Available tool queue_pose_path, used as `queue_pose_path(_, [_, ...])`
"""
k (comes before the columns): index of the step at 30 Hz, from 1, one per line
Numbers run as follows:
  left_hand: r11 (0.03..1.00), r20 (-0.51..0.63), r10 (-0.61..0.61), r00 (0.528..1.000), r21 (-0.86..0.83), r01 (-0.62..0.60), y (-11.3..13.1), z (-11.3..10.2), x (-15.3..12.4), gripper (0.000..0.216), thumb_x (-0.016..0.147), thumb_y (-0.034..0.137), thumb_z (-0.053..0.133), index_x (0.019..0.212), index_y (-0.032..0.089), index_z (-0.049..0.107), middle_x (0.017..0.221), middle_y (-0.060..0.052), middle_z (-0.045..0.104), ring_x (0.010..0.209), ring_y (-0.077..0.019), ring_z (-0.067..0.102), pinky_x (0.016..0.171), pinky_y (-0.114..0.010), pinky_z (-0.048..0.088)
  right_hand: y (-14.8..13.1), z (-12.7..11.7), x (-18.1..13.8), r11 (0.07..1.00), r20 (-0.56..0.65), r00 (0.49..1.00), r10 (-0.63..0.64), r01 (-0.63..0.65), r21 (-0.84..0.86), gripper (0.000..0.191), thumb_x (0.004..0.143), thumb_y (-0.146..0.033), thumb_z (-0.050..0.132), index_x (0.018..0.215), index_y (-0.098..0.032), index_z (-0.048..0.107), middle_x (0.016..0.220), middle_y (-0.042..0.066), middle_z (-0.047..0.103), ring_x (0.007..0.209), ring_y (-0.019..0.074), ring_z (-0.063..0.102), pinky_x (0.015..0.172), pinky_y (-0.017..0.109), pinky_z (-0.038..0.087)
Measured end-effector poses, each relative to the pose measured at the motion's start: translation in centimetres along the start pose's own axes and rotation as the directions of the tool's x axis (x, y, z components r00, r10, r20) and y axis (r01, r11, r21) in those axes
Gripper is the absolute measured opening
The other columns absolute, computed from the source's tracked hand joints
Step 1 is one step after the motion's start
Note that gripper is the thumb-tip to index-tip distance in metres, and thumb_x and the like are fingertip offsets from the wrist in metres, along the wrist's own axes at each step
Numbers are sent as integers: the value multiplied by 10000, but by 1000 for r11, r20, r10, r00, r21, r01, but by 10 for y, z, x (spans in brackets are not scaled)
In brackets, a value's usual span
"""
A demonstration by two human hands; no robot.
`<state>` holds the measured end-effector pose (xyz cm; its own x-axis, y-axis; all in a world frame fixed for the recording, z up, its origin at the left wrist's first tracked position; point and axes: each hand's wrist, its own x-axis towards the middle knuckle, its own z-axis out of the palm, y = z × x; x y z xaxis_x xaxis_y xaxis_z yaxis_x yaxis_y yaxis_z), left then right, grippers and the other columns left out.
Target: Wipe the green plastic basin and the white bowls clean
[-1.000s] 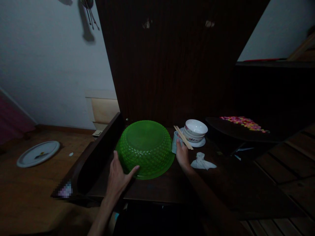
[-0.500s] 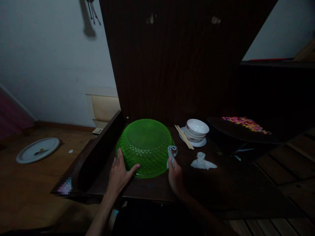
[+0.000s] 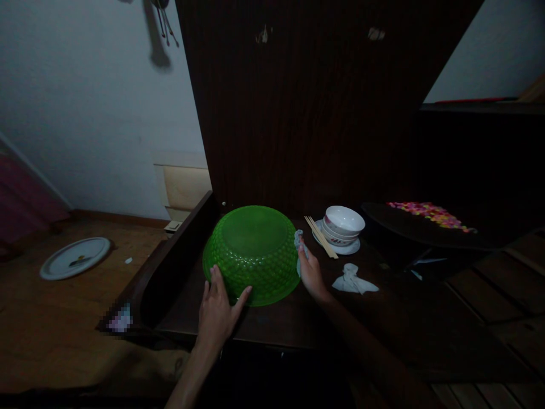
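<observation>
A green plastic basin [image 3: 255, 244] lies upside down on the dark wooden table. Against its near left side rests my left hand [image 3: 218, 309], thumb and fingers spread, lying on the wall and rim without wrapping round them. My right hand [image 3: 312, 275] pinches a crumpled pale cloth [image 3: 298, 237] at the basin's right edge; part of the cloth is hidden by the fingers. To the right, a second crumpled white cloth [image 3: 353, 280] lies on the table. Behind it are stacked white bowls [image 3: 344, 220] on a plate [image 3: 352, 247], with chopsticks [image 3: 321, 238] leaning on the plate's left rim.
A raised wooden edge [image 3: 181, 255] borders the table on the left. A dark upright panel [image 3: 315, 113] stands behind the basin. At right is a dark surface with colourful small pieces [image 3: 430, 215]. A round white lid-like object [image 3: 74, 258] is on the floor.
My right hand has moved up and away along the basin's right rim with the cloth. My left hand has slid slightly right and nearer to me. The view has shifted a little.
</observation>
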<state>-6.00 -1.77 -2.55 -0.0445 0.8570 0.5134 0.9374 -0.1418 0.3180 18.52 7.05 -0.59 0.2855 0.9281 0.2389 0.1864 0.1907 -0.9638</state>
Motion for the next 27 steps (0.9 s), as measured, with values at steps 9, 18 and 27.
queue_pose_path(9, [995, -38, -15, 999, 100, 19, 11, 7, -8, 1008, 903, 686, 433, 1538, -49, 161, 1442, -369, 456, 1267, -440, 565, 1008, -529, 508, -8, 13, -21, 985, -61, 989, -137, 130, -115, 636, 987, -531, 378, 1437, -105, 521, 1527, 139, 442, 1454, 261, 370, 1218, 488, 264])
queue_pose_path(18, [993, -12, -35, 999, 111, 36, 14, 5, -7, 976, 922, 668, 410, 1526, -65, 185, 1436, -379, 455, 1257, -436, 573, 1004, -523, 504, -7, 33, -105, 875, 9, 922, -388, 371, -309, 468, 1021, -329, 411, 1434, -146, 533, 1497, 158, 469, 1415, 282, 424, 1135, 491, 413])
queue_pose_path(27, [991, 55, -129, 990, 31, 127, 13, -17, 1, 962, 874, 675, 522, 1522, 7, 276, 1362, -311, 574, 1149, -403, 660, 865, -483, 574, -39, -6, -98, 983, -155, 986, -60, 32, -179, 523, 980, -512, 414, 1135, -151, 759, 997, 131, 776, 954, 314, 734, 833, 419, 596])
